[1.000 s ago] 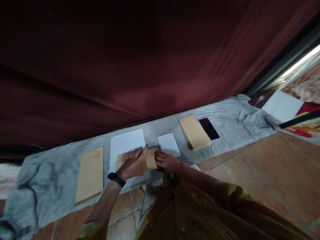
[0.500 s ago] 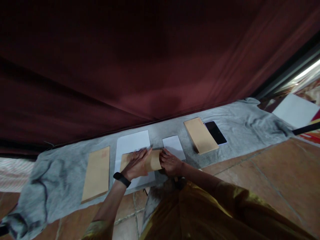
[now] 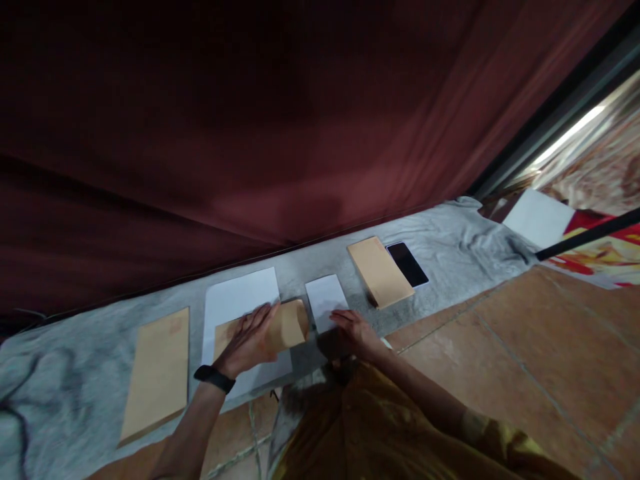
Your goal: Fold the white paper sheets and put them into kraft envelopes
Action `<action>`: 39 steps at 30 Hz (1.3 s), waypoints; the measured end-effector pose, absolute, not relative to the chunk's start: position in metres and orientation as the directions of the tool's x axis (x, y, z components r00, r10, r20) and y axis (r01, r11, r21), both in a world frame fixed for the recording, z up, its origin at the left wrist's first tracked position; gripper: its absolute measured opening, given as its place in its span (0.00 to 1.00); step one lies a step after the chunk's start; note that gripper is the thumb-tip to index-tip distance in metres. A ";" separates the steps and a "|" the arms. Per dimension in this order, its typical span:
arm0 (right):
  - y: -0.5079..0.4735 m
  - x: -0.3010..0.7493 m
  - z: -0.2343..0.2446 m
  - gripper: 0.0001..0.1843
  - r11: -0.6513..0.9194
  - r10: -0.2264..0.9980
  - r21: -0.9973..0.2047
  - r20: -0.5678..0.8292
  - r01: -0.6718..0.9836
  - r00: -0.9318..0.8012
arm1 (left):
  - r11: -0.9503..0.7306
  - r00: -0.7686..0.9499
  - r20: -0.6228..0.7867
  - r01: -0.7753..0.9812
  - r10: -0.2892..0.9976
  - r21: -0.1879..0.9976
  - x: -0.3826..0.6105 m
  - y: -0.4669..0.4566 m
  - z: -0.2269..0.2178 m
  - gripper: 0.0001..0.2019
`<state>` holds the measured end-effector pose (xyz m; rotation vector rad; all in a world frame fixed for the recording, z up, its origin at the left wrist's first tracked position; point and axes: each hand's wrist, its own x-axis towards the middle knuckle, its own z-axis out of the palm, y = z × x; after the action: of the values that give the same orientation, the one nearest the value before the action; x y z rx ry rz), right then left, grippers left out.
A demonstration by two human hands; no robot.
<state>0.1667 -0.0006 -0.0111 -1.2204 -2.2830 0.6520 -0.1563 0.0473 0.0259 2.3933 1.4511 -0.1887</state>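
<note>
At the far left, a grey cloth point(image 3: 55, 373) is lying rumpled over the long, low surface, its dark folds bunching there and smoothing out toward the middle. Behind, a dark red curtain point(image 3: 300, 147) is hanging along the whole back edge and filling the upper part of the view with deep shadow. A plain brown envelope point(image 3: 155, 373) is resting on the cloth, a faint reddish print showing near its top corner. Just to its right, a large white sheet point(image 3: 240, 290) is lying flat. The left hand point(image 3: 250, 339), with a black band point(image 3: 214, 378) circling its wrist, is pressing on a middle envelope point(image 3: 289, 327), its fingers outstretched rather than closing around it; that envelope is lying partly over the sheet, its right end bulging and curling up. Next, a small white paper point(image 3: 325, 293) is lying on the cloth, and the right hand's point(image 3: 353, 332) fingertips are touching its near right part; whether they are pinching it, I cannot tell. Further right, a thick brown stack point(image 3: 380, 272) is sitting beside a dark-screened phone point(image 3: 407, 263). Terracotta tiles point(image 3: 520, 353) are spreading below, and at the far right a dark bar point(image 3: 585, 237) is crossing before a white panel point(image 3: 537, 217) and a red-and-yellow print point(image 3: 605, 247).
</note>
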 end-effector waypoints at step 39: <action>0.019 0.176 -0.033 0.11 -0.045 0.997 -0.588 0.026 0.808 0.074 | -0.550 0.581 0.028 0.753 0.813 0.360 -0.014 -0.041 -0.013 0.41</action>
<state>0.1760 0.0194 -0.0329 -1.9047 -1.7832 0.5526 -0.0137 -0.0410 -0.0129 2.5053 1.2809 0.2745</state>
